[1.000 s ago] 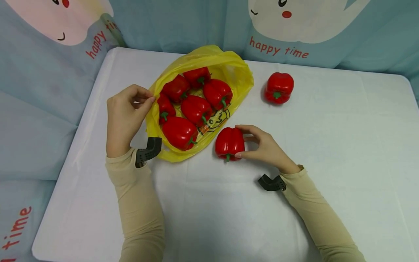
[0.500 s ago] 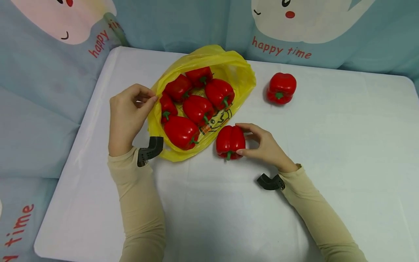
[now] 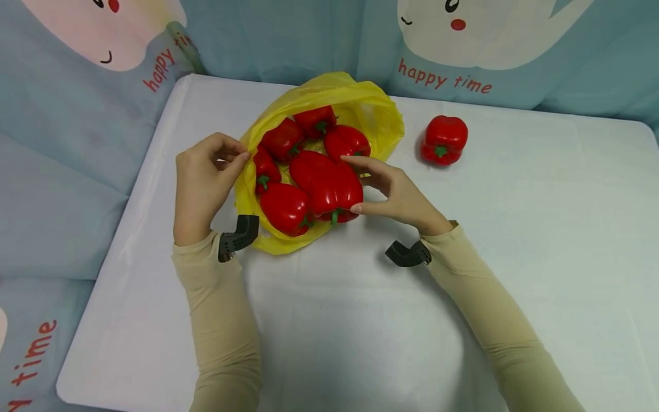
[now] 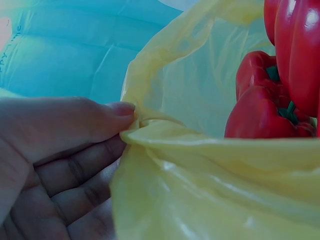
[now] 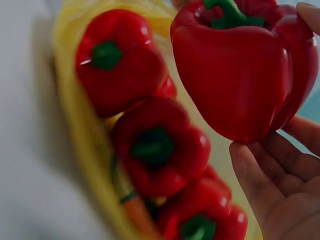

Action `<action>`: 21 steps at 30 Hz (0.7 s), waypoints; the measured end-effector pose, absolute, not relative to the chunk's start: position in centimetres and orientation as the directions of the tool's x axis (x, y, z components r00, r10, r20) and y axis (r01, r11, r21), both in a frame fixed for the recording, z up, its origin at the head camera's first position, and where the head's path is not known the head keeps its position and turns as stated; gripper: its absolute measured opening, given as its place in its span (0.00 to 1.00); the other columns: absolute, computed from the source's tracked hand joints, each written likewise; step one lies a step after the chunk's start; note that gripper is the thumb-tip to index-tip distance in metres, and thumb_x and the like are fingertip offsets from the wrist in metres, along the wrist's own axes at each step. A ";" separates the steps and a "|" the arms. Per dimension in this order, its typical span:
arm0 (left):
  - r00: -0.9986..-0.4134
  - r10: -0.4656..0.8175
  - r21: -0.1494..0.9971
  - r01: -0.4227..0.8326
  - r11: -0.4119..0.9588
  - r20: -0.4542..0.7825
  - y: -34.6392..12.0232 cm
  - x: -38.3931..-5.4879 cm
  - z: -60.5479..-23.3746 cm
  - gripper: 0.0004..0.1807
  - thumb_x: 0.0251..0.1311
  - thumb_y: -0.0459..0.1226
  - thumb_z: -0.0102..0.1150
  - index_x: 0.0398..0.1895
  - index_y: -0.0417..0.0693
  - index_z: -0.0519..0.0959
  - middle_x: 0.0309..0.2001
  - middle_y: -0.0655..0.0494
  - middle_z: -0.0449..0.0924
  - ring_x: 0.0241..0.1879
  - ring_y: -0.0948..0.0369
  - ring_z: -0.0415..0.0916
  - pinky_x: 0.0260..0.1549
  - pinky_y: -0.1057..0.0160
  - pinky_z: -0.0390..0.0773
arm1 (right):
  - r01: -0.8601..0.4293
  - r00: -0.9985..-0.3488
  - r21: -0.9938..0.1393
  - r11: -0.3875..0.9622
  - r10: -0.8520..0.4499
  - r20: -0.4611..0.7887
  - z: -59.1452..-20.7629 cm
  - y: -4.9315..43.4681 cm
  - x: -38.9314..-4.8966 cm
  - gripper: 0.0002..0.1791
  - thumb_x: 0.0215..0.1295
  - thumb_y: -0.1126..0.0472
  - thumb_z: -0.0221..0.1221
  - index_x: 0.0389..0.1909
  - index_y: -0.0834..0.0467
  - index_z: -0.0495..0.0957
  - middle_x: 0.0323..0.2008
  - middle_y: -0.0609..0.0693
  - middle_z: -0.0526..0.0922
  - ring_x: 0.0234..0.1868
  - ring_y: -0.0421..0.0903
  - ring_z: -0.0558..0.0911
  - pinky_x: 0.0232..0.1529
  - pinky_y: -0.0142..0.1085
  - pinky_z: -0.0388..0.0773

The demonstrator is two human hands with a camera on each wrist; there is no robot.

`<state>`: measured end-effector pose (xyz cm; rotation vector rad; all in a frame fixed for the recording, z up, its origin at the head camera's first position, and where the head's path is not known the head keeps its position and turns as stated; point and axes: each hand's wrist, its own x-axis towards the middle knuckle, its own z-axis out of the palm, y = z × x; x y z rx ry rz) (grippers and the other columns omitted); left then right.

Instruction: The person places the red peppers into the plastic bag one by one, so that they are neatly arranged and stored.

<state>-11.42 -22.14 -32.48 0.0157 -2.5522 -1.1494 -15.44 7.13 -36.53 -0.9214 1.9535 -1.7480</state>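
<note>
A yellow plastic bag (image 3: pixel 378 123) lies with its mouth spread, several red bell peppers (image 3: pixel 284 209) inside it. On its left rim, my left hand (image 3: pixel 203 180) pinches the plastic between thumb and fingers; the left wrist view shows the gathered bag edge (image 4: pixel 145 130) at the thumb tip. My right hand (image 3: pixel 399 194) grips another red bell pepper (image 3: pixel 337 186) by its right side, above the front right of the bag's opening. Its green stem points toward me. In the right wrist view this held bell pepper (image 5: pixel 235 75) hangs over the bagged ones, partly hiding them in the head view.
A single red bell pepper (image 3: pixel 444 140) stands on the white table (image 3: pixel 540 229) to the right of the bag. Behind and left of the table hangs a blue printed curtain (image 3: pixel 309 46). Black wrist mounts (image 3: pixel 409 253) stick out from both sleeves.
My right hand has lifted the bell pepper off the table and carried it up and left over the bag's opening. The left hand keeps its pinch on the rim.
</note>
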 end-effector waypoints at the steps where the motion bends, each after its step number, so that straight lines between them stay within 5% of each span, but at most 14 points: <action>1: -0.941 -0.148 0.730 0.130 0.671 0.303 -22.2 -11.4 -32.5 0.09 0.59 0.34 0.63 0.36 0.33 0.82 0.36 0.42 0.82 0.35 0.55 0.78 0.33 0.82 0.70 | -0.226 -0.716 -0.974 0.024 -0.682 0.150 -36.2 6.6 -15.8 0.38 0.55 0.66 0.67 0.66 0.68 0.63 0.65 0.56 0.67 0.59 0.49 0.71 0.62 0.44 0.68; 11: -0.944 -0.148 0.735 0.125 0.666 0.295 -22.2 -11.4 -32.5 0.09 0.59 0.34 0.63 0.36 0.34 0.82 0.36 0.42 0.82 0.35 0.55 0.78 0.33 0.81 0.70 | -0.230 -0.626 -0.973 0.032 -0.770 0.122 -34.0 2.0 -19.3 0.35 0.55 0.69 0.64 0.66 0.65 0.65 0.62 0.54 0.69 0.60 0.46 0.70 0.58 0.43 0.72; 21: -0.943 -0.150 0.735 0.124 0.666 0.296 -22.3 -11.3 -32.3 0.08 0.59 0.33 0.62 0.35 0.33 0.81 0.36 0.42 0.82 0.35 0.54 0.78 0.33 0.81 0.70 | -0.180 -0.704 -0.982 0.066 -0.705 0.082 -34.3 2.0 -21.5 0.31 0.60 0.67 0.61 0.65 0.65 0.65 0.59 0.55 0.73 0.58 0.47 0.72 0.58 0.41 0.72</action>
